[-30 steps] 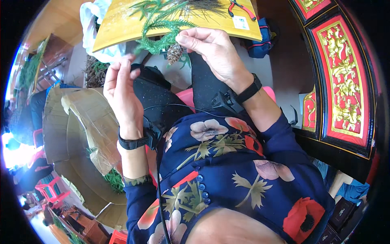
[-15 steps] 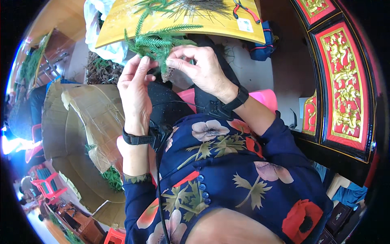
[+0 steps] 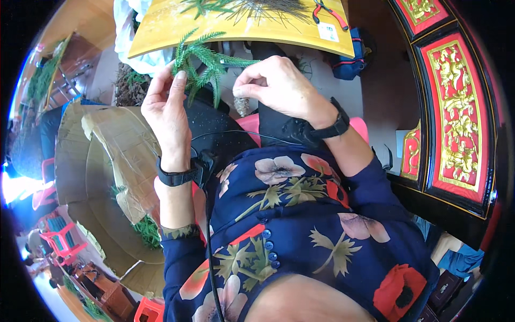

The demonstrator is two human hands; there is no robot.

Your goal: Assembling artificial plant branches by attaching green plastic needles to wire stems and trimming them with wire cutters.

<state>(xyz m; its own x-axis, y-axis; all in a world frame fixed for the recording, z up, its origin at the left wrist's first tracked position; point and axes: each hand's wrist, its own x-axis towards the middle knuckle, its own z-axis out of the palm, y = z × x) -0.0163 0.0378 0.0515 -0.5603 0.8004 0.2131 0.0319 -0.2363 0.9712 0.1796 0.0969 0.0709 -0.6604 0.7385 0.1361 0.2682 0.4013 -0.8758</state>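
Left hand (image 3: 169,110) has thumb and fingers pinched on a green branch (image 3: 205,56), its sprigs fanning out toward the right hand (image 3: 284,88), a few drooping. That one's pinched nearly closed too, with a pinecone (image 3: 242,107) dangling just below it, long axis pretty much up-down, free end down. Beyond both hands, the tabletop (image 3: 284,33) has red-handled pliers (image 3: 336,19) and a white label (image 3: 328,32), print too small to read.

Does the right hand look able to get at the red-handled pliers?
Likely yes: nothing visible covers the pliers on the yellow table or blocks the right hand, though it may first need to set down the pine cone it holds.
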